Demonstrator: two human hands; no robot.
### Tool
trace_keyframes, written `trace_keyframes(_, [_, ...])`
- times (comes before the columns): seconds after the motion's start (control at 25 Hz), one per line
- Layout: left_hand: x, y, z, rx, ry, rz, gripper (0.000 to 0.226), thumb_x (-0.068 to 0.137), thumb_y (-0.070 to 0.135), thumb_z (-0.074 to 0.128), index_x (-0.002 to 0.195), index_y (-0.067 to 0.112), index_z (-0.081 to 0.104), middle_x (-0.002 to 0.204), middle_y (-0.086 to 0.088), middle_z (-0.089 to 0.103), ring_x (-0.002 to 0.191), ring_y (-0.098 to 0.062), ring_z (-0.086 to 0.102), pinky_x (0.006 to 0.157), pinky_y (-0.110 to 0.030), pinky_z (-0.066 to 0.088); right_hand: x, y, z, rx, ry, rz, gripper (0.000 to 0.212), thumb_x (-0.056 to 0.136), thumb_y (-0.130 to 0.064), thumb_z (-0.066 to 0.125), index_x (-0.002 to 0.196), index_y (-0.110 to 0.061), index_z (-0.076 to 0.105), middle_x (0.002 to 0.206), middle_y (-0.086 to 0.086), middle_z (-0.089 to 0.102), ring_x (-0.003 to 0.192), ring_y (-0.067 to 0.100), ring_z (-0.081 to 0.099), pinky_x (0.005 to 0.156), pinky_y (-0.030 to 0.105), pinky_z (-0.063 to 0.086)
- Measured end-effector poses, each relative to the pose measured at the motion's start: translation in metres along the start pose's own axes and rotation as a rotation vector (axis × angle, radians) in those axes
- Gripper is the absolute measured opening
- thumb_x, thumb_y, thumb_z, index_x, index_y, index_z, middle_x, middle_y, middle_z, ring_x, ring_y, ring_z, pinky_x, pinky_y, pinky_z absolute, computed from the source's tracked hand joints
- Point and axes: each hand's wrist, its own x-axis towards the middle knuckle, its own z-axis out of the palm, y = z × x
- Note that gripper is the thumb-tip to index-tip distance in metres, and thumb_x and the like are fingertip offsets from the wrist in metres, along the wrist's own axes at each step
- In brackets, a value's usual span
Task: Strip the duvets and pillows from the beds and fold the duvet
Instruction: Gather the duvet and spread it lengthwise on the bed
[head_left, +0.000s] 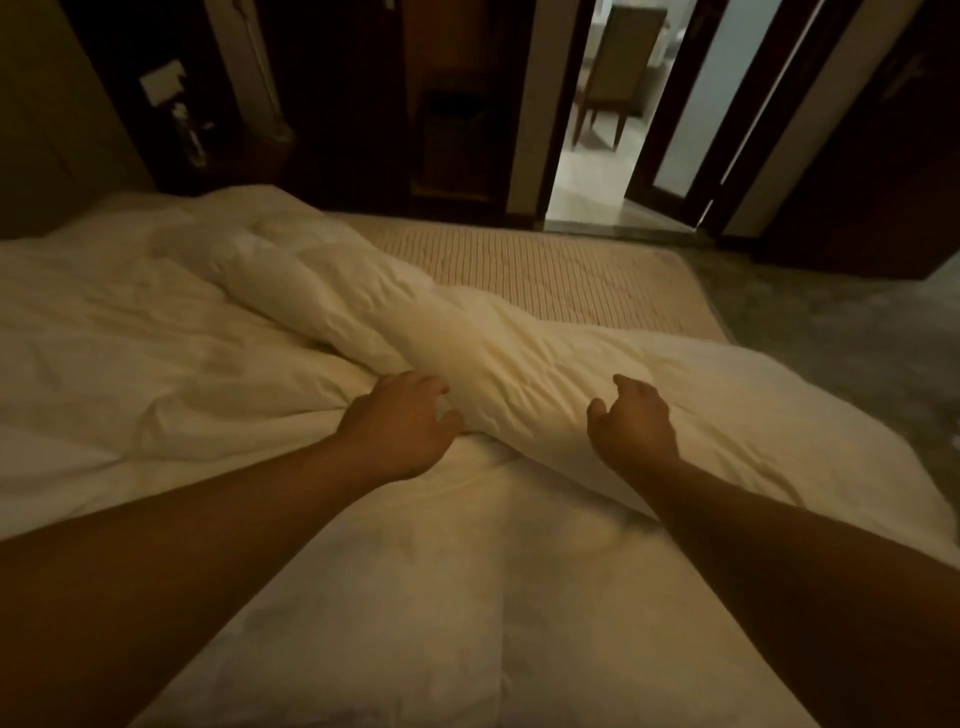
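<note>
White, soft, crumpled fabric duvet (467, 332): lies bunched in a thick, twisted roll across the bed, spreading flat and creased to the left and toward the viewer. Bare ribbed, striped beige mattress (545, 270): exposed beyond the roll. Left hand (402, 428): fingers curled into the roll's near fold, gripping it. Right hand (631, 421): well apart from the left, fingers loosely bent, resting on the roll without a clear grip. Lit open doorway (613, 130): beyond the bed, showing a wooden-legged chair (618, 73).
</note>
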Motion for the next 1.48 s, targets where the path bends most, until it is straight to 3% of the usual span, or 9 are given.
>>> trace_keyframes(0.24, [0.02,0.001,0.083,-0.012,-0.041,-0.004,0.045,0.093,0.048,0.048,0.133,0.027,0.052,0.136,0.001,0.052,0.125,-0.021,0.047,0.099,-0.037,0.043,0.04,0.061,0.082,-0.233,-0.171,0.081,0.072,0.093,-0.047,0.047,0.15,-0.012,0.02,0.146,0.013,0.04,0.137,0.035,0.033,0.115,0.057,0.014])
trace_keyframes(0.48, [0.028,0.014,0.129,-0.077,-0.041,0.102,0.039,0.096,0.034,0.048,0.133,0.023,0.054,0.134,-0.001,0.055,0.124,-0.023,0.047,0.101,-0.037,0.042,0.018,0.063,0.106,-0.285,-0.307,-0.158,0.067,0.096,-0.028,0.043,0.153,-0.014,0.012,0.129,0.014,0.056,0.116,0.032,0.055,0.104,0.042,0.032])
trace_keyframes(0.64, [0.033,0.038,0.145,0.118,0.019,0.232,0.064,0.091,0.015,0.05,0.15,0.025,0.028,0.157,-0.002,0.024,0.146,-0.029,0.014,0.115,-0.041,0.027,-0.068,0.063,0.106,-0.239,-0.444,-0.486,0.055,0.089,-0.03,0.051,0.143,-0.022,0.04,0.125,0.011,0.062,0.112,0.033,0.058,0.098,0.036,0.04])
trace_keyframes(0.72, [0.035,0.043,0.152,0.375,-0.107,0.285,0.079,0.091,0.025,0.05,0.155,0.028,0.004,0.163,0.0,0.004,0.15,-0.027,-0.006,0.121,-0.046,0.008,-0.11,0.068,0.104,-0.17,-0.514,-0.584,0.04,0.089,-0.027,0.053,0.128,-0.019,0.055,0.118,0.011,0.065,0.108,0.035,0.06,0.091,0.035,0.044])
trace_keyframes(0.8, [0.033,0.035,0.156,0.607,-0.287,0.334,0.069,0.093,0.042,0.041,0.154,0.027,0.011,0.159,-0.006,0.024,0.148,-0.027,0.012,0.12,-0.051,-0.001,-0.132,0.077,0.104,-0.139,-0.562,-0.574,0.042,0.089,-0.027,0.053,0.131,-0.02,0.054,0.12,0.01,0.064,0.109,0.033,0.059,0.093,0.035,0.044])
trace_keyframes(0.96, [0.003,0.002,0.142,0.934,-0.434,0.493,0.034,0.1,0.041,0.03,0.125,0.035,0.05,0.126,-0.003,0.053,0.111,-0.029,0.051,0.097,-0.047,0.03,-0.123,0.078,0.103,-0.079,-0.679,-0.473,0.042,0.091,-0.039,0.05,0.129,-0.022,0.053,0.125,0.008,0.061,0.113,0.03,0.058,0.093,0.034,0.046])
trace_keyframes(1.24, [-0.102,-0.04,0.119,0.594,-0.411,0.318,0.033,0.102,0.042,0.028,0.115,0.027,0.055,0.12,-0.006,0.052,0.097,-0.03,0.061,0.065,-0.037,0.038,-0.146,-0.014,0.081,0.264,-0.392,-0.298,0.034,0.093,-0.04,0.048,0.069,-0.019,0.059,0.066,-0.003,0.06,0.065,0.018,0.055,0.063,0.026,0.035])
trace_keyframes(1.36, [-0.157,-0.036,0.135,0.483,-0.227,0.431,0.028,0.092,0.039,0.049,0.098,0.019,0.067,0.092,0.0,0.066,0.075,-0.024,0.067,0.057,-0.033,0.047,-0.164,-0.067,0.082,0.386,-0.289,-0.248,0.028,0.09,-0.045,0.053,0.105,-0.025,0.065,0.096,0.002,0.068,0.088,0.02,0.063,0.069,0.028,0.044])
trace_keyframes(1.48, [-0.196,-0.024,0.137,0.489,-0.216,0.403,0.029,0.089,0.044,0.058,0.102,0.021,0.07,0.089,0.002,0.069,0.076,-0.019,0.067,0.064,-0.031,0.048,-0.175,-0.106,0.092,0.682,-0.682,0.059,0.083,0.081,-0.053,0.068,0.145,-0.01,0.037,0.138,0.01,0.051,0.123,0.029,0.052,0.094,0.037,0.046])
